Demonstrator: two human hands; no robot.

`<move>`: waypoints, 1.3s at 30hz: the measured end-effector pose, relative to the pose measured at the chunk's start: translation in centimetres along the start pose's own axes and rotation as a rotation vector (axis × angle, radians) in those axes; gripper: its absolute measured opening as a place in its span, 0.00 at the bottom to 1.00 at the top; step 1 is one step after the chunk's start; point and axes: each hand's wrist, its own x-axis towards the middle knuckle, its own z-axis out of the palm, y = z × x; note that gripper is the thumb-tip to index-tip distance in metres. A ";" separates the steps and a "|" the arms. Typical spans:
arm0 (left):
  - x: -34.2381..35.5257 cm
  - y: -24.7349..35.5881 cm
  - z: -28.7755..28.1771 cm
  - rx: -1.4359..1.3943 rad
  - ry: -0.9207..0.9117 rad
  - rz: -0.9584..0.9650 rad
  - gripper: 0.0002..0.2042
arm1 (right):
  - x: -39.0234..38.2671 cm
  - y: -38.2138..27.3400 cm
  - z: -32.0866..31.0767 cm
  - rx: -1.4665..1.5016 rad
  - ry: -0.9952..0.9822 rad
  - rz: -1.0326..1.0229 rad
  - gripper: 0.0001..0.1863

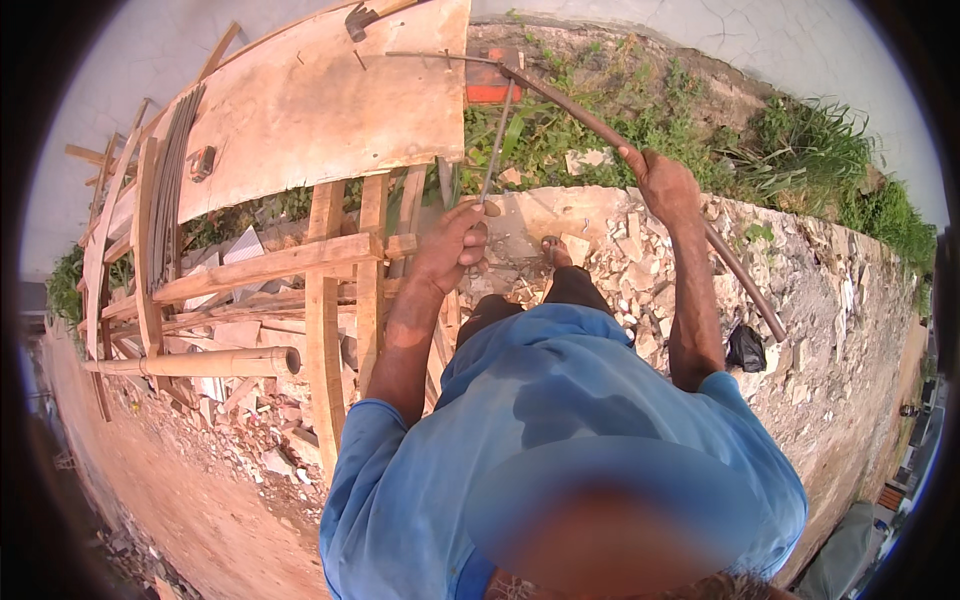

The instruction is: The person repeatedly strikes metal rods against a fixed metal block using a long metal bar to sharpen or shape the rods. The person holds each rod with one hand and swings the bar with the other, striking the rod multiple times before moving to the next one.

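My left hand point(455, 245) is closed around the lower end of a thin metal rod point(497, 140), which slants up and away from me. My right hand point(665, 185) grips a long brown metal bar point(735, 270) partway along its length. The bar's far end meets the top of the rod beside a wooden board point(300, 115). From that meeting point another thin stretch of rod point(425, 54) runs left over the board; whether both stretches are one bent piece I cannot tell. Several nails or pins stick up from the board, and a red block point(490, 92) sits at its right edge.
A hammer point(357, 22) lies on the board's far edge, and a small dark-and-orange object point(202, 163) near its left side. Wooden beams point(270, 268), a bamboo pole point(200, 362) and a bundle of rods point(175, 170) stand left. Rubble point(640, 260) and a black bag point(746, 348) lie around; plants point(810, 150) grow beyond.
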 end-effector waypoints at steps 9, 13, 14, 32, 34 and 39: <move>-0.3 0.7 0.2 0.072 -0.005 0.132 0.12 | -0.6 -0.1 1.2 0.058 0.047 -0.027 0.34; -1.0 1.8 -0.5 0.051 0.032 0.148 0.13 | -2.0 -1.2 2.2 0.095 0.082 0.006 0.32; -1.3 2.0 -0.6 0.078 0.070 0.141 0.13 | -2.5 -1.4 2.3 0.096 0.071 0.007 0.33; -1.0 1.8 1.0 0.275 0.042 0.181 0.13 | 0.1 0.7 0.1 0.293 -0.253 -0.053 0.35; -1.0 1.9 0.7 0.375 0.055 0.226 0.14 | -0.4 0.3 0.0 0.267 -0.198 -0.052 0.35; -0.4 2.2 -1.3 0.445 0.109 0.208 0.15 | -2.0 -1.3 0.7 0.212 -0.073 -0.040 0.33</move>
